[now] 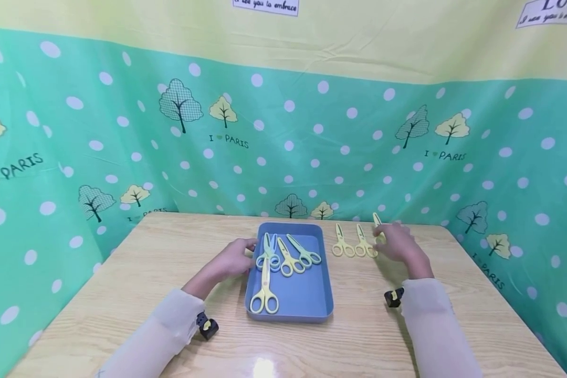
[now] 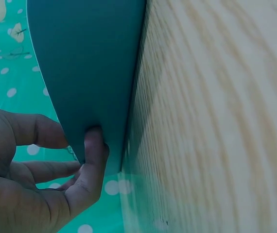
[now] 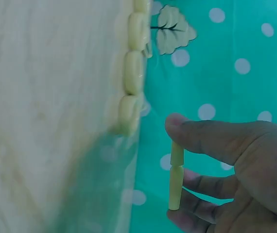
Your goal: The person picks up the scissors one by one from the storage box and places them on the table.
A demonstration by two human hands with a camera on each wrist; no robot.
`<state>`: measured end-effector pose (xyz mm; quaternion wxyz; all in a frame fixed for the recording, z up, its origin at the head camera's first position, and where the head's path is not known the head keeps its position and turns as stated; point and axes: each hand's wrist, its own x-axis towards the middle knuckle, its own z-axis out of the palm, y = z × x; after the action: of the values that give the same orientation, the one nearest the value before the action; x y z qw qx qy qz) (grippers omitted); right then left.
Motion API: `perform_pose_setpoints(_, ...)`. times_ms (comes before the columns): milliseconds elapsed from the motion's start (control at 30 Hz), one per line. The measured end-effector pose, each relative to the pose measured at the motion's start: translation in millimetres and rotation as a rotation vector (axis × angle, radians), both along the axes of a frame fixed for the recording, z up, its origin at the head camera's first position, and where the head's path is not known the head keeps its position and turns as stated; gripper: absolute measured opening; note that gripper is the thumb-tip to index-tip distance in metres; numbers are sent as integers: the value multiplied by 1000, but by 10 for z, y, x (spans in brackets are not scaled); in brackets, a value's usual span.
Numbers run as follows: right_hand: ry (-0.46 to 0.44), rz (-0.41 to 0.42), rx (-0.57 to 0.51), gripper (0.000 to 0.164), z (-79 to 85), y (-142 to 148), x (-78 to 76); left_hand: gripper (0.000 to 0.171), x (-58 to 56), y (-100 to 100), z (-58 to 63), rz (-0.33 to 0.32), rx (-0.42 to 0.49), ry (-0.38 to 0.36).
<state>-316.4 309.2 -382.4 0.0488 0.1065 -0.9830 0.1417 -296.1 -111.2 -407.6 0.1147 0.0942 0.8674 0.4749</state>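
On the left side of the blue tray (image 1: 302,299), my left hand (image 1: 237,259) grips the wall, with the thumb at the rim and a finger on the outer face (image 2: 87,58). My right hand (image 1: 397,242) pinches a pair of yellow scissors (image 3: 176,187) between thumb and fingers at the handles; the blade points away from me. Two more yellow scissors, one (image 1: 342,248) and another (image 1: 360,239), lie side by side between tray and hand. Inside the tray rest several scissors: yellow ones (image 1: 265,285), pale green ones (image 1: 296,245) and light blue ones (image 1: 274,243).
The wooden table (image 1: 368,336) carries the tray near its middle. A green and yellow curtain (image 1: 340,126) with dots and trees hangs right behind the far edge and along both sides.
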Motion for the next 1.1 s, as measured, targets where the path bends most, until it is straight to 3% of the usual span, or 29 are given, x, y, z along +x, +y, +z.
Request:
perform_pose_setpoints(267, -137, -62, 3, 36, -132, 107, 0, 67, -7, 5, -1, 6, 0, -8)
perform_pose_setpoints(433, -176, -58, 19, 27, -235, 169, -50, 68, -3, 7, -9, 10, 2, -5)
perform_pose_setpoints(900, -186, -82, -6, 37, -266, 162, -70, 68, 11, 4, 10, 10, 2, 0)
perform_pose_setpoints(1100, -150, -56, 1, 44, -157, 125, -60, 67, 12, 0, 17, 7, 4, 3)
